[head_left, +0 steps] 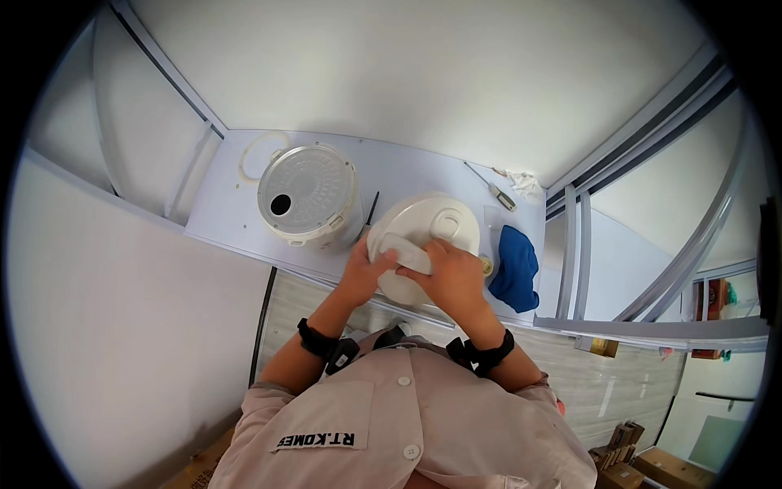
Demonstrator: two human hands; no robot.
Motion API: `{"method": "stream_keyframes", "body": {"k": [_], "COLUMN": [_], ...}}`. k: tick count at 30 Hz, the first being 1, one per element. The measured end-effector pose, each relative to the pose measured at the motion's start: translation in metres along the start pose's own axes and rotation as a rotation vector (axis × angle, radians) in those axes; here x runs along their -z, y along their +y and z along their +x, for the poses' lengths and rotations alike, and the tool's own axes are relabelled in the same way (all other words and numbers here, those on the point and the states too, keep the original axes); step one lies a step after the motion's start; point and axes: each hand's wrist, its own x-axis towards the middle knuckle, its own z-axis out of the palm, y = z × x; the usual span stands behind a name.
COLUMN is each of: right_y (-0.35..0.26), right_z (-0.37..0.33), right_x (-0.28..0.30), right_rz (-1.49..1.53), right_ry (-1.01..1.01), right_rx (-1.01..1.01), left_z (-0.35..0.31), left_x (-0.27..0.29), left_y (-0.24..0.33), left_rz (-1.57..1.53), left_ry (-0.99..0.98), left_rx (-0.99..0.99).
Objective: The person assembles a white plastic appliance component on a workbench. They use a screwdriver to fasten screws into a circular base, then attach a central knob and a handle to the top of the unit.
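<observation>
1. From my remote post, I see two bare hands at work on a round white lid [417, 218], which lies directly between them above the near edge of a pale bench [407, 167]; I cannot tell whether it rests there or is held clear.
2. My left hand [358, 273] grips the lid's left rim, its thumb at the end of a pale oblong piece [405, 253] on the lid; its other fingers are mostly hidden.
3. My right hand [454, 281] curls over the lid from the opposite side, thumb and fingers pinching the right end of that oblong piece.
4. Beyond and left of my left hand stands a white round pot [354, 232], its grey patterned top [316, 183] marked by a black circle. A slim dark tool [373, 206] lies between pot and lid.
5. Just beside my right hand sits a small yellowish round item [487, 266]; farther right is a crumpled blue cloth [515, 269].
6. Beyond that cloth, away from both hands, lie a screwdriver [501, 196] and crumpled white material [524, 183].
</observation>
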Motion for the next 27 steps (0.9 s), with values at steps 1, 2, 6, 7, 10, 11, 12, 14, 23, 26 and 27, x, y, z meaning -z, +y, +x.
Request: {"method": "stream_keyframes", "body": {"k": [1,2,6,7,10,11,12,14,23,26,27], "right_y": [0.000,0.001,-0.018,-0.017,-0.005,0.001,0.011,0.037,0.058,0.060,0.062], "right_z": [0.000,0.001,-0.002,-0.004,-0.009,-0.011,-0.013,-0.017,-0.024,-0.028,-0.031], "right_x": [0.000,0.001,0.013,0.019,0.028,0.031,0.032,0.024,-0.014,-0.013,-0.008], "right_rz": [-0.014,-0.028,0.148,0.142,0.164,0.178,0.217,0.296,1.400,1.330,1.324], "right_ry": [0.054,0.108,0.185,0.189,0.190,0.188,0.284,0.472,0.051,0.143,0.143], "right_rx": [0.067,0.135,0.264,0.280,0.324,0.338,0.321,0.289,-0.050,0.035,0.060], "left_z": [0.001,0.003,-0.004,-0.002,-0.002,-0.003,-0.003,-0.005,-0.006,-0.004,-0.005], "left_x": [0.002,0.004,0.034,0.036,0.037,0.038,0.040,0.049,0.059,0.065,0.069], "left_y": [-0.003,-0.006,-0.016,-0.016,-0.017,-0.017,-0.018,-0.021,-0.001,-0.001,-0.002], "left_rz": [-0.104,-0.207,-0.371,-0.372,-0.366,-0.362,-0.372,-0.391,-0.517,-0.388,-0.346], "left_ry": [0.006,0.011,-0.166,-0.180,-0.170,-0.158,-0.137,-0.089,-0.183,-0.325,-0.347], "left_rx": [0.043,0.087,-0.050,-0.066,-0.133,-0.159,-0.154,-0.146,-0.131,-0.148,-0.129]}}
